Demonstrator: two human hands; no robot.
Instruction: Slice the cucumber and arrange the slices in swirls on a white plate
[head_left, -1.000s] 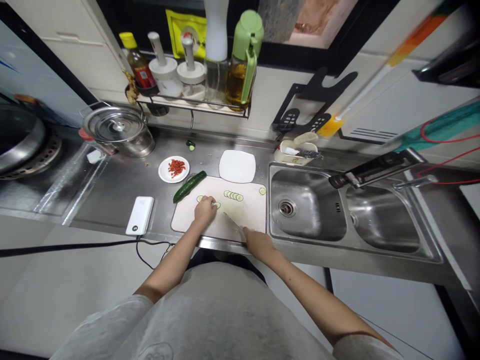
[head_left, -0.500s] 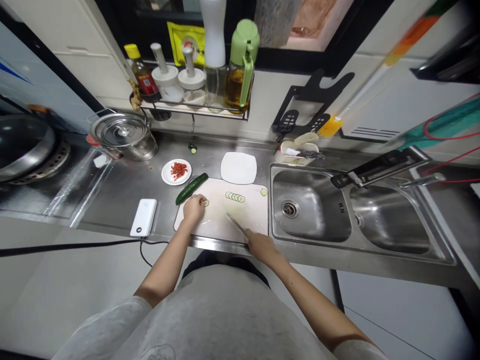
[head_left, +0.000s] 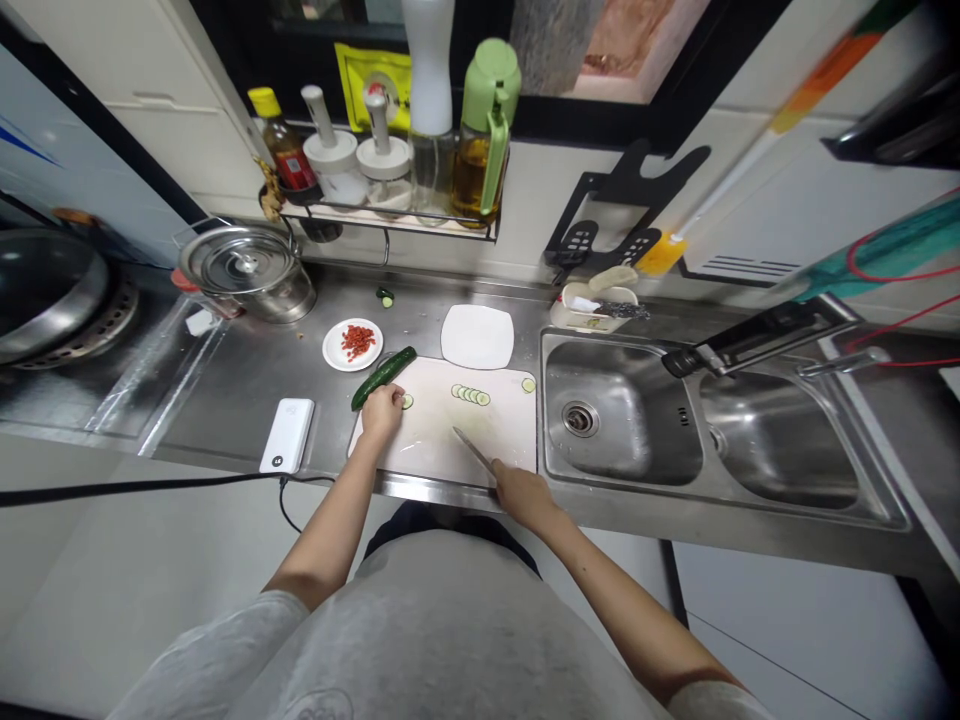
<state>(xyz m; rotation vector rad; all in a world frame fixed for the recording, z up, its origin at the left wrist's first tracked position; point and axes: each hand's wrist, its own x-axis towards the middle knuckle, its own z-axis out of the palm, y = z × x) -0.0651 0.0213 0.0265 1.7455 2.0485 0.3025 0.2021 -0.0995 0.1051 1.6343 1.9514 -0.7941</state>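
Observation:
My left hand [head_left: 382,412] is closed at the left side of the pale cutting board [head_left: 435,450], next to a whole dark green cucumber [head_left: 384,378]. A round cucumber slice [head_left: 407,401] shows at its fingertips; the palm side is hidden. My right hand [head_left: 523,492] grips a knife [head_left: 472,447] by its handle at the board's front edge, the blade low over the board and pointing away to the left. A short row of overlapping cucumber slices [head_left: 470,395] lies toward the back of the board. One more slice [head_left: 529,384] rests in its back right corner.
Behind the board are a white square plate [head_left: 477,337] and a small plate [head_left: 330,347] of red pieces. A white power bank [head_left: 288,435] with a cable lies left. The double sink [head_left: 622,400] adjoins on the right. A lidded steel pot [head_left: 277,290] stands back left.
My left hand has shifted slightly left and away from me, toward the whole cucumber, and the slice at its fingertips has moved with it. My right hand and the knife have stayed put.

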